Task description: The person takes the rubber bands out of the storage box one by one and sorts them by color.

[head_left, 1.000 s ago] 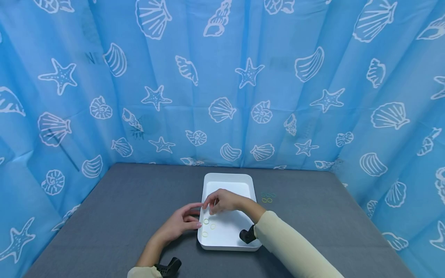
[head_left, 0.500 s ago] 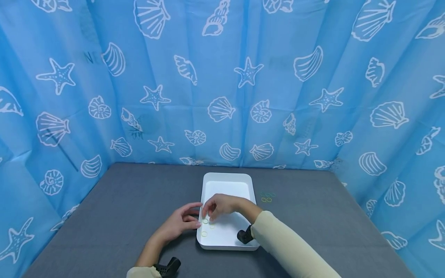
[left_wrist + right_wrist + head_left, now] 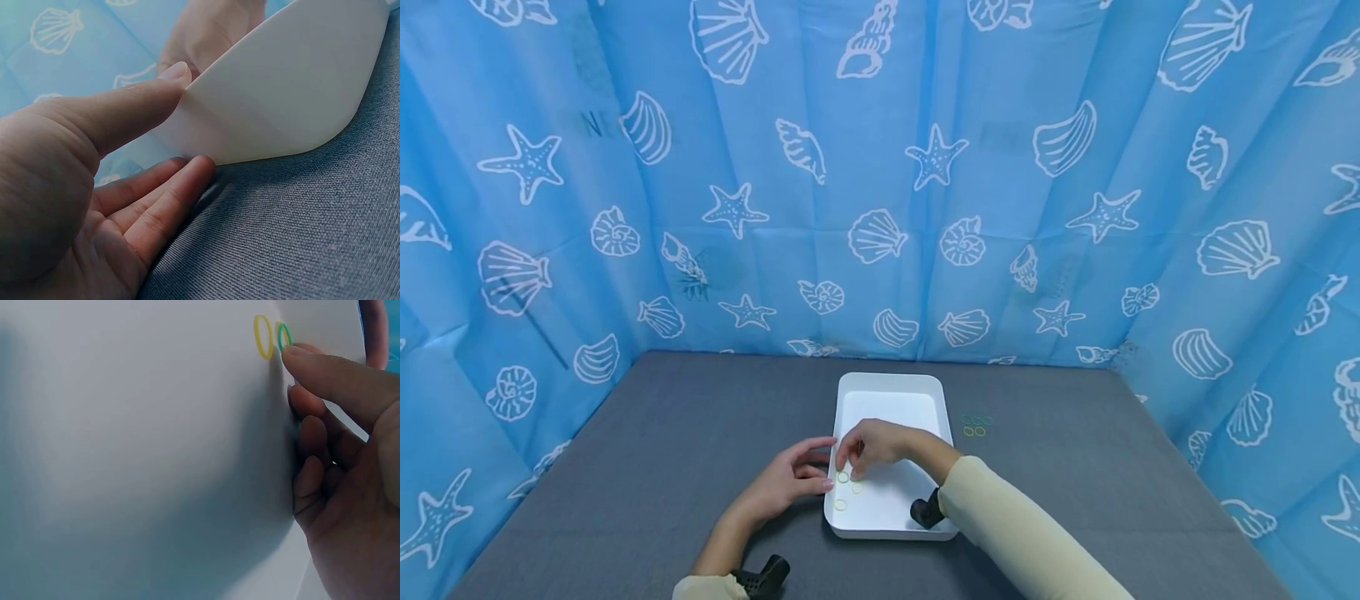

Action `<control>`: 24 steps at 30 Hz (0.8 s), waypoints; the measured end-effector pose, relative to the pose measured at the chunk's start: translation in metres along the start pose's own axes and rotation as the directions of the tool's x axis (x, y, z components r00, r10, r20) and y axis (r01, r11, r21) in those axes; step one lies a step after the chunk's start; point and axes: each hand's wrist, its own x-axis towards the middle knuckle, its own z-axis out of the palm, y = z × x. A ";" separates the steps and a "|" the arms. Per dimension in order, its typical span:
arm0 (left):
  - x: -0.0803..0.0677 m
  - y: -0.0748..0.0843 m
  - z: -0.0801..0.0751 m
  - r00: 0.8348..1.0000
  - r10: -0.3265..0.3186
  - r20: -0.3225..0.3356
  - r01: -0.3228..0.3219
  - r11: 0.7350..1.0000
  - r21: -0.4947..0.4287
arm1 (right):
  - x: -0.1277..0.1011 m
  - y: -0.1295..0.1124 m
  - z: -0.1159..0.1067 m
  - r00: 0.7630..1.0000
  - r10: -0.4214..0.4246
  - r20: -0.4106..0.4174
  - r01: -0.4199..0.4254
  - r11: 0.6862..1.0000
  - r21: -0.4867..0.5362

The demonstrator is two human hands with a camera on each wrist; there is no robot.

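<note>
A white tray [image 3: 910,521] lies on the grey tabletop, with several thin rubber bands in its left part. My left hand [image 3: 786,479] steadies the tray's left side: in the left wrist view the thumb rests at the rim and relaxed fingers touch the outer wall low down. My right hand [image 3: 876,443] reaches into the tray, thumb and index finger slightly apart beside a green rubber band [image 3: 284,336]. That band overlaps a yellow one in the right wrist view. Nearer me lie a yellow rubber band [image 3: 857,488] and another yellow rubber band [image 3: 840,505].
Right of the tray, several green rubber bands [image 3: 977,421] and two yellow rubber bands [image 3: 974,432] lie on the grey cloth tabletop [image 3: 737,400]. A blue shell-patterned curtain [image 3: 880,167] surrounds the table at the back and sides.
My right hand has come down and nearer to me inside the tray, its fingertips now by the green rubber band. My left hand stays at the tray's side.
</note>
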 end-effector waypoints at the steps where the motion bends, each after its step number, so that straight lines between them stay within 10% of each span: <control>1: 0.000 0.000 0.000 1.000 0.000 -0.001 0.000 1.000 0.001 | 0.000 0.000 0.000 1.000 0.003 -0.007 -0.003 1.000 -0.006; 24: -0.001 0.001 0.001 1.000 -0.005 -0.024 0.005 0.999 0.032 | 0.004 0.001 0.006 1.000 -0.012 -0.017 0.010 0.996 -0.091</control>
